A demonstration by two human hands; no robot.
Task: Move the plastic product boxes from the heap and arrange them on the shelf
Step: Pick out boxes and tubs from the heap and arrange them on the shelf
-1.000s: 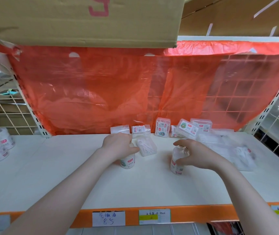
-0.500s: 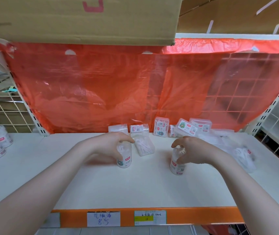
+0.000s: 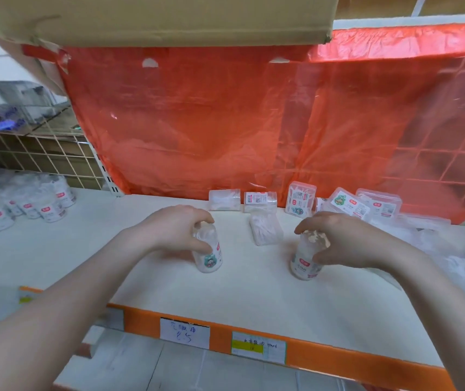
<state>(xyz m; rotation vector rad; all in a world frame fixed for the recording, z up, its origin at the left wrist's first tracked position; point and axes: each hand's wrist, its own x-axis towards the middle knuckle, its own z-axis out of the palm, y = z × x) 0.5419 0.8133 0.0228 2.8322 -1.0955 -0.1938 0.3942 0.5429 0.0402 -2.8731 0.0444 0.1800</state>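
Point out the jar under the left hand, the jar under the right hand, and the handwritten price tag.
Left jar (image 3: 208, 259): head view, on its lower labelled body.
Right jar (image 3: 304, 263): head view, on its lower body.
Handwritten price tag (image 3: 184, 333): head view, tag's centre.

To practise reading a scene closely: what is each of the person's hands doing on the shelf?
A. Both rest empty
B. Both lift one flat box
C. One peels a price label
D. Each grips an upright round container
D: the left hand and right hand each clasp the top of an upright round container standing on the shelf.

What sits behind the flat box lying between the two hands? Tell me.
Behind the flat box, two clear tubs lie sideways against the red plastic sheet. The sheet blurs whatever lies beyond.
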